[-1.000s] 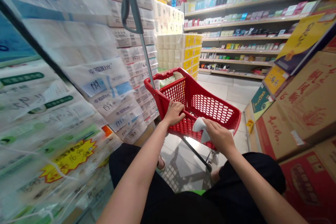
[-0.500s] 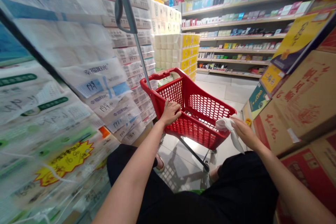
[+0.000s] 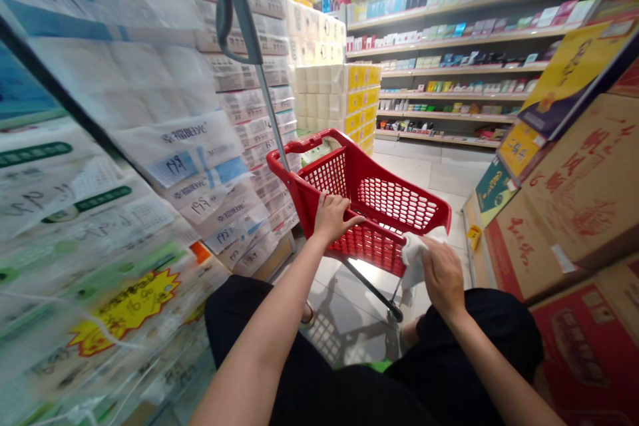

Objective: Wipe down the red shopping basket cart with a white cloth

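Right hand clamped on crumpled white cloth. Cloth bunched out on the hand's left side, some hanging below, at the right end of the near side of the red perforated plastic shopping cart. Left hand laid over cart's near edge, farther left; can't tell whether it's gripping.
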Tool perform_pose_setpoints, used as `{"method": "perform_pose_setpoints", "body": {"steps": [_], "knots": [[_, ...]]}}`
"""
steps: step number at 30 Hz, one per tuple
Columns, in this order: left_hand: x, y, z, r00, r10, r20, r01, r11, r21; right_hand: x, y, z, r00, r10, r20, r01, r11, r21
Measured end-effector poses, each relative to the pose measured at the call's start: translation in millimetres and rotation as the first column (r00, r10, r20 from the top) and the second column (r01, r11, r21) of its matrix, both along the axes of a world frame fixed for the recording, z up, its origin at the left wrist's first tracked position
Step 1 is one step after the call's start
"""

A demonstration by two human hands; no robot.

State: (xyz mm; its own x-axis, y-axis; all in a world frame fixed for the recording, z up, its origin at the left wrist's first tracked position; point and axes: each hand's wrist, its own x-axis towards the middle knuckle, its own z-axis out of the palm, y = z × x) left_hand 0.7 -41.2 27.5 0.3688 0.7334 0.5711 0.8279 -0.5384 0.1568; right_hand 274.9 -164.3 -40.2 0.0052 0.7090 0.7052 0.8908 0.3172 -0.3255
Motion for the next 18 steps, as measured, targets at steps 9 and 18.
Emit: {"method": "perform_pose_setpoints", "body": {"steps": [9,18], "knots": [[76.2,-33.3,-7.9,0.965,-0.262,-0.007,0.26,0.96,-0.107,-48.8,19.2,26.4,0.945,0.001,0.327,0.015,0.999,-0.045],[70.5,-36.0,-11.3,0.959,-0.277,-0.056,0.269,0.955,-0.121,17.2,4.3,7.8,0.955,-0.001,0.296,0.009,1.0,-0.026]]}}
